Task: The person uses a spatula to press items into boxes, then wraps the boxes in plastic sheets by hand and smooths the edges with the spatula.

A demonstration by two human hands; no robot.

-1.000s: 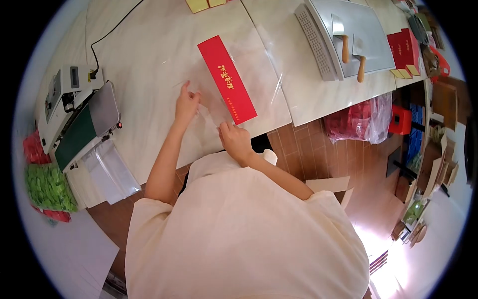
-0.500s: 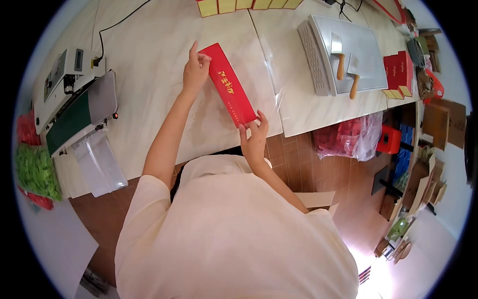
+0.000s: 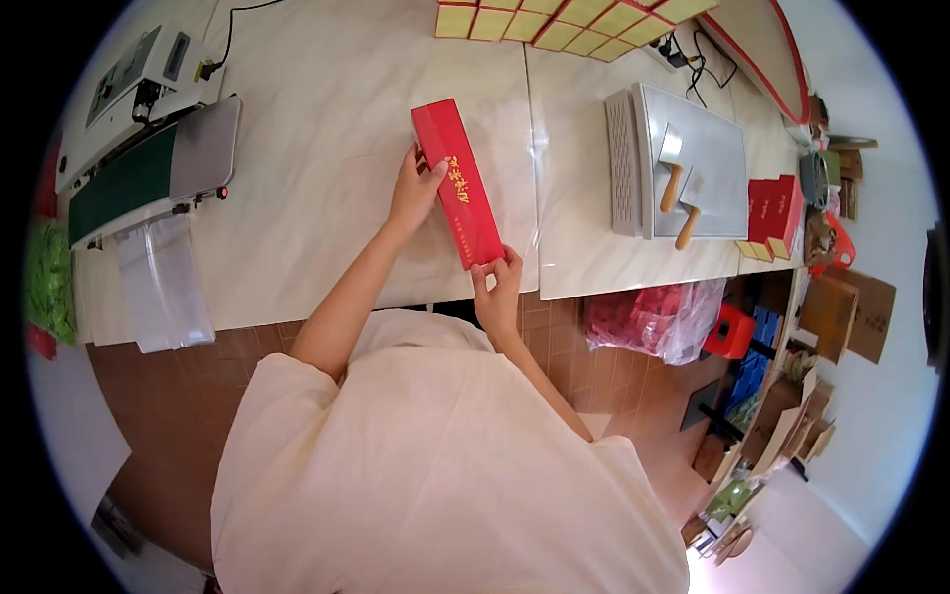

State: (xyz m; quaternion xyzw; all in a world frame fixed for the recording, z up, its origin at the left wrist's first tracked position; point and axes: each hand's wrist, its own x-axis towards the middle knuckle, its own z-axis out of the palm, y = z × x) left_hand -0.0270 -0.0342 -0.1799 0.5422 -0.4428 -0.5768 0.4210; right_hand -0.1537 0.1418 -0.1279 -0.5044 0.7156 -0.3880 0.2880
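A long red box with gold lettering lies at a slant between my hands, over the pale marbled table. My left hand grips the box's left side near its middle, thumb on the top face and fingers round the edge. At the near end, my right hand pinches the lower edge between thumb and fingers. The underside of the box is hidden, so I cannot tell whether it touches the table.
A belt sealing machine stands left, with clear plastic bags by it. Stacked boxes line the far edge. Right are a metal case with two wooden-handled scoops, more red boxes and, below, a bag of red packets.
My left hand has gone from the far corner down to the box's side and closed on it. My right hand still holds the near end. The whole view has shifted.
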